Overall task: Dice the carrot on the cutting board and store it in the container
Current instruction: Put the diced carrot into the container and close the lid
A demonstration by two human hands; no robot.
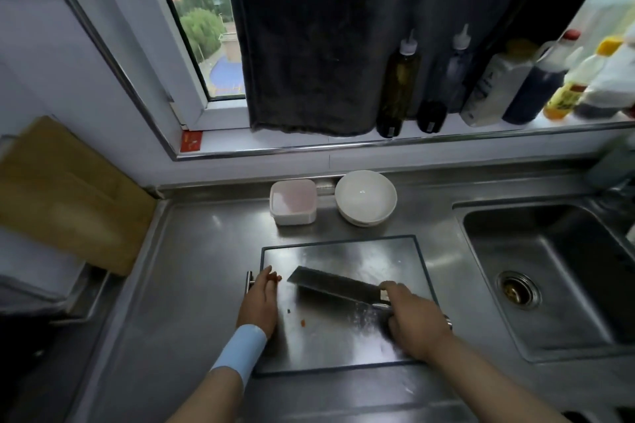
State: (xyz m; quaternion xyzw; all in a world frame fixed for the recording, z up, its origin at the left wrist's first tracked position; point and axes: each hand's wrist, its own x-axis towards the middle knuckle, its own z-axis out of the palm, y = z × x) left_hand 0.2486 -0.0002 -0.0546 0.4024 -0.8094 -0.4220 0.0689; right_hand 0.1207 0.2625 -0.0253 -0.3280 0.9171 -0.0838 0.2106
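I'm looking down on a shiny steel cutting board (343, 347) with a dark rim, set on the stainless steel bench (192, 268). My right hand (410, 319) is clenched round the handle of a broad dark-bladed cleaver (330, 285); the blade lies low across the board, its tip pointing left. My left hand (259, 302), a pale blue band at its wrist, rests at the board's left edge. Its fingers are stretched out and released, the tips right against a few small orange carrot scraps (277, 278). One more orange carrot crumb (303, 322) sits alone mid-board, between the two hands.

Behind the board, near the wall, stands the square white plastic container (293, 201). Its top looks pinkish; lid or contents, I cannot tell. Just beside it on the right sits a round white bowl (365, 197). The steel sink (549, 271) lies further right.
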